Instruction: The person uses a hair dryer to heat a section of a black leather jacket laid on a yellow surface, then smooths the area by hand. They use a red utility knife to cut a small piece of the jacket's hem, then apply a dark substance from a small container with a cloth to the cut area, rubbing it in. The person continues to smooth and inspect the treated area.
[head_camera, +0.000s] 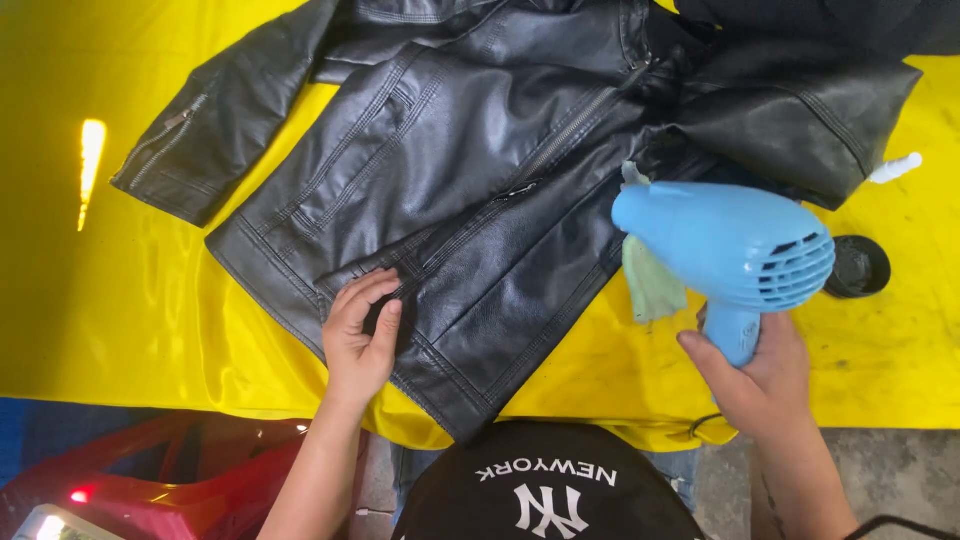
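Note:
A black leather jacket (470, 160) lies spread on a shiny yellow sheet (120, 300). My left hand (358, 335) pinches the jacket's lower front edge next to the zip, thumb and fingers closed on the leather. A light blue hair dryer (730, 245) is gripped by its handle in my right hand (762, 375). Its nozzle points left toward the jacket's front panel. A pale green cloth (648, 280) hangs below the dryer's nozzle, partly hidden behind it.
A small round black lid or tin (860, 266) sits on the yellow sheet at the right, beside a white nozzle tip (895, 168). A red plastic object (180, 480) stands below the table at the left. A black cap (545, 485) fills the bottom centre.

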